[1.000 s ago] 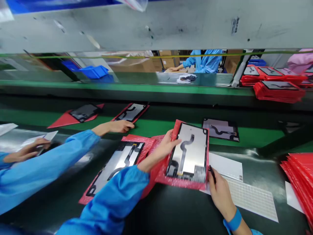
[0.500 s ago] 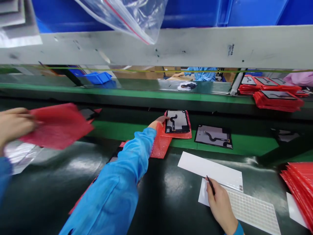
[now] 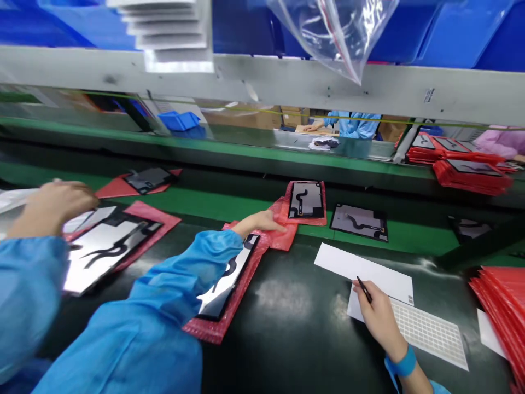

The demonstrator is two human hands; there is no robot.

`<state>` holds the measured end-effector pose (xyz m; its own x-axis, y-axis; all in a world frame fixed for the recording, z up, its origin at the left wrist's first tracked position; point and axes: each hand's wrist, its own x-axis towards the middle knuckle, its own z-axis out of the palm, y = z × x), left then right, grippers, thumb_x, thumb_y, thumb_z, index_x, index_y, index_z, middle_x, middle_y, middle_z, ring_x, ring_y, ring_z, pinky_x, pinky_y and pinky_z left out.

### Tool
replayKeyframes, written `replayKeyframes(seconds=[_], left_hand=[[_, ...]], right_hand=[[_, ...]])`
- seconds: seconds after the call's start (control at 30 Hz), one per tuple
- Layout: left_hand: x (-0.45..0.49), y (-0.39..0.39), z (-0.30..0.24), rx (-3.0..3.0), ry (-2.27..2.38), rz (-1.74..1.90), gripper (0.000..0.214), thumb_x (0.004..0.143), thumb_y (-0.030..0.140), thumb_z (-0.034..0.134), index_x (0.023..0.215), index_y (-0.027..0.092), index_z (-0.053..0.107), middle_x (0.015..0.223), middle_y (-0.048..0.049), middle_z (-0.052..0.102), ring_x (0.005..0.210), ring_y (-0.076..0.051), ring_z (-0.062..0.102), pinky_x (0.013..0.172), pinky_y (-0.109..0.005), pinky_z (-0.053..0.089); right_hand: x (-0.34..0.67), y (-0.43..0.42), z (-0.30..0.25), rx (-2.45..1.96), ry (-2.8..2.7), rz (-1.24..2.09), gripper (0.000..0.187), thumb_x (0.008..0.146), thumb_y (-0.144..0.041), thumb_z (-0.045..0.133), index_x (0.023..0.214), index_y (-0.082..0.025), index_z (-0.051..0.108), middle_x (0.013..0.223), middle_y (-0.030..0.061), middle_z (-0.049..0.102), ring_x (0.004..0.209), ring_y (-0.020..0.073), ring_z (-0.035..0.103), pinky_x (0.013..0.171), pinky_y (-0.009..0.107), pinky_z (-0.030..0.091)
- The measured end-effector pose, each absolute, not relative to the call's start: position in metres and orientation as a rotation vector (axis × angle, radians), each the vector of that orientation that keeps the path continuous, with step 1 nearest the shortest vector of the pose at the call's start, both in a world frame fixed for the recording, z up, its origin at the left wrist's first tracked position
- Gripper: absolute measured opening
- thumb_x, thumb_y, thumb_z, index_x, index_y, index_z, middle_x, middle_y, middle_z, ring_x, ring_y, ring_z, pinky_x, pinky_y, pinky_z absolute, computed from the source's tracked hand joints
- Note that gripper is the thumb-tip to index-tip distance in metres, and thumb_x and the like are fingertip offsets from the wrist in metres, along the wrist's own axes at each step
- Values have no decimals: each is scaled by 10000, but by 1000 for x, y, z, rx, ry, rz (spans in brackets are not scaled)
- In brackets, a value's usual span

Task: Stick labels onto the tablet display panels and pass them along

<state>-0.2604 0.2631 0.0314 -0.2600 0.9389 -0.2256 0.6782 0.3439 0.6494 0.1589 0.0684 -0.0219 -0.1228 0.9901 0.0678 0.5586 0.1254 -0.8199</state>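
My left hand (image 3: 261,221) reaches out at the middle with its fingers loosely stretched, just over or against a red bubble bag (image 3: 283,232). Beyond the fingertips lies a tablet screen (image 3: 314,198) with a black flex cable, on red bubble wrap. Beneath my left forearm is another tablet screen (image 3: 223,290) on red bubble wrap, partly covered by the sleeve. My right hand (image 3: 379,314), with a blue band at the wrist, grips a slim black pen (image 3: 363,288) above a white sheet (image 3: 369,271) and a label sheet (image 3: 430,328) with a grid.
At far left a co-worker's hand (image 3: 57,205) is beside a tablet screen (image 3: 106,251) on red wrap. More screens (image 3: 359,220) lie along the green strip. Red bags (image 3: 500,306) are stacked at right. A shelf beam (image 3: 262,82) and clear bag (image 3: 340,33) hang overhead.
My left hand has let go of the screen on the red wrap and drawn back. The co-worker's red bag is down at left, with a screen showing. My right hand keeps the pen.
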Motion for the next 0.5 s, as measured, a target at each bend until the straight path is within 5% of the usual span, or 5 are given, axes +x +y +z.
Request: replayKeyframes(seconds=[0.17, 0.33, 0.5], left_hand=[[-243, 225, 51, 1623, 2067, 343, 333, 1030, 475, 709, 1001, 143, 713, 963, -26, 729, 878, -198, 717, 850, -379, 603], [-218, 164, 102, 1884, 2086, 395, 201, 951, 337, 671, 836, 172, 672, 898, -127, 727, 980, -344, 737, 872, -394, 520], [-159, 55, 90, 2177, 1905, 406, 134, 907, 249, 577, 1001, 211, 664, 1139, -189, 731, 1079, -391, 727, 943, -481, 547]], right_hand=[[142, 56, -11, -1496, -1651, 874, 430, 1035, -522, 549, 1078, -187, 815, 1031, 125, 839, 951, 322, 791, 858, 428, 612], [153, 31, -6, -1524, -1506, 830, 452, 988, -555, 599, 1079, -176, 829, 1011, 131, 842, 951, 332, 785, 850, 428, 598], [206, 3, 2, -1599, -1329, 628, 480, 963, -555, 610, 1082, -153, 842, 1003, 143, 843, 970, 331, 779, 872, 431, 596]])
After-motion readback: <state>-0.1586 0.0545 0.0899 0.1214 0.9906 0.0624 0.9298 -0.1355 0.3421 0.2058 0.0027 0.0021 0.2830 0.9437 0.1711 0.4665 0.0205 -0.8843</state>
